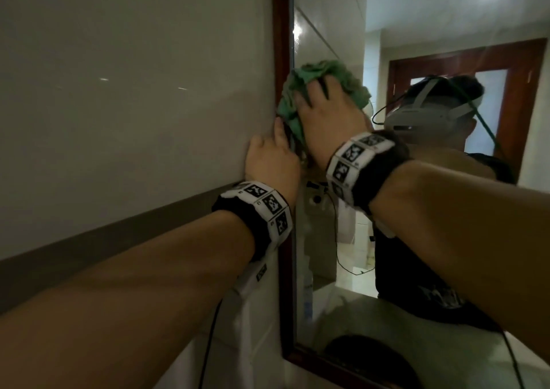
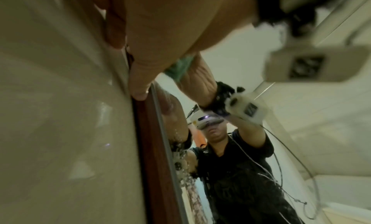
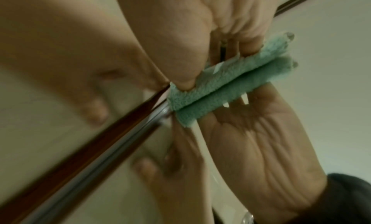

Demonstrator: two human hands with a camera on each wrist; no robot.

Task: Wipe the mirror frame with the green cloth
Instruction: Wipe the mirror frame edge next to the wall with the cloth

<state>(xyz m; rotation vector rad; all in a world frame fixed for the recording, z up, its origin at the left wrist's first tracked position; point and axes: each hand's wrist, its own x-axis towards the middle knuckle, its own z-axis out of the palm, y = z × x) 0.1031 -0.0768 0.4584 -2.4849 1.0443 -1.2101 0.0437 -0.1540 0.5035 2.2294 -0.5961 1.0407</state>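
Observation:
The mirror's dark red-brown wooden frame runs up the tiled wall; I see it too in the left wrist view and the right wrist view. A bunched green cloth sits against the frame's left upright at about head height. My right hand grips the cloth and presses it onto the frame and the glass edge. Just below it, my left hand rests against the wall, its thumb touching the frame. It holds nothing.
Glossy beige wall tiles fill the left, with a darker band lower down. The mirror glass reflects a person wearing a headset, a wooden door and a counter. Cables hang from both wrist bands.

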